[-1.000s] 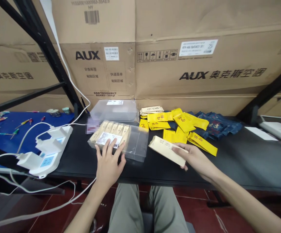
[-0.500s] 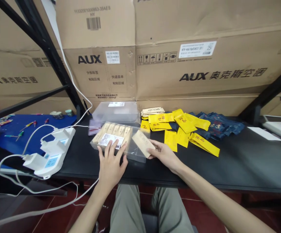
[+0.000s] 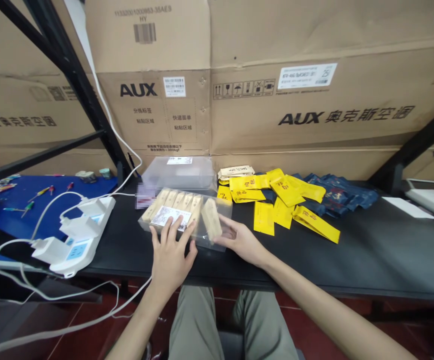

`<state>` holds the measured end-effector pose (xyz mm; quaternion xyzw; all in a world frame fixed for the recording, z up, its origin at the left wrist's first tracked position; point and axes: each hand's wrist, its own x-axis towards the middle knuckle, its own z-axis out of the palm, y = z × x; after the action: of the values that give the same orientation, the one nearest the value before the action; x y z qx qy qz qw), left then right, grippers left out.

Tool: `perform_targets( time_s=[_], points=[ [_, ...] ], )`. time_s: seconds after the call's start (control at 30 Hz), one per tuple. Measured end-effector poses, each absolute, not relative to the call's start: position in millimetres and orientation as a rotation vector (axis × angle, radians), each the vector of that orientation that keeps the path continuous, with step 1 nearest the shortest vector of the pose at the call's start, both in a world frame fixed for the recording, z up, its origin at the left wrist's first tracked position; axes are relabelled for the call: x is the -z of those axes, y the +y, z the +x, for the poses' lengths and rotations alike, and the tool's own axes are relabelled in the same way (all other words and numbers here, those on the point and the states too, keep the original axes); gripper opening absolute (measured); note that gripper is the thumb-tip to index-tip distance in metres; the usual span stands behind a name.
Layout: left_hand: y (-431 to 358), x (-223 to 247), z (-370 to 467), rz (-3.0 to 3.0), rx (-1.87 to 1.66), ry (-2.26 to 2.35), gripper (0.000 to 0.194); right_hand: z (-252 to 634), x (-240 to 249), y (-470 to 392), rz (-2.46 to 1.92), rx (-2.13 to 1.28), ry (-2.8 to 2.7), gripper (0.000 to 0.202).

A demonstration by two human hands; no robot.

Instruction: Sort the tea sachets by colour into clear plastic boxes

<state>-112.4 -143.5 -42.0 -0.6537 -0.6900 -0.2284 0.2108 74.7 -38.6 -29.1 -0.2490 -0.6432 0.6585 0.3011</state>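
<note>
Brown cartons [image 3: 247, 115] with printed letters stand behind a black table [image 3: 307, 265], and from my place in the room I see two bare hands at work on it. With the thumb and fingers nearly closed, the right hand [image 3: 241, 243] pinches one cream packet [image 3: 211, 220] by its lower right side. This packet is tilted, and it is at the right part of a transparent plastic box [image 3: 204, 241]; whether its lower end touches the bottom, I cannot tell. Just left of this grip, a row of cream packets [image 3: 179, 201] stands side by side in the same box. Further left, the left hand [image 3: 172, 255] has its fingers spread and holds nothing between them; the fingertips rest on a white label [image 3: 172, 218] over the near part of the row. Beyond the grip is another plastic box [image 3: 179, 177] with a white sticker. To the right of the grip lie yellow packets [image 3: 264, 218], and farther to the right, dark blue packets [image 3: 337, 192]. Well to the left, there is a white power strip [image 3: 82, 250] with chargers.
</note>
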Motion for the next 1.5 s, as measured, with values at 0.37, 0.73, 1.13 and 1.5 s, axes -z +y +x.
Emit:
perform_targets(
  time_s=[0.37, 0.73, 1.13, 1.5],
  points=[
    [-144.0, 41.5, -112.1, -1.817, 0.629, -1.925, 0.044, 56.3, 40.0, -26.0, -0.662, -1.225, -2.062, 0.081],
    [-143.7, 44.0, -113.4, -1.841, 0.644, -1.914, 0.045, 53.7, 44.2, -20.8, -0.567, -1.134, -2.188, 0.069],
    [-143.3, 45.2, -112.9, -1.864, 0.616, -1.882, 0.053, 54.2, 42.1, -24.3, -0.594, -0.951, -2.286, 0.054],
    [-142.5, 44.9, -111.8, -1.856, 0.572, -1.884, 0.05, 56.2, 43.6, -24.0, -0.559, -0.899, -2.289, 0.049]
  ],
)
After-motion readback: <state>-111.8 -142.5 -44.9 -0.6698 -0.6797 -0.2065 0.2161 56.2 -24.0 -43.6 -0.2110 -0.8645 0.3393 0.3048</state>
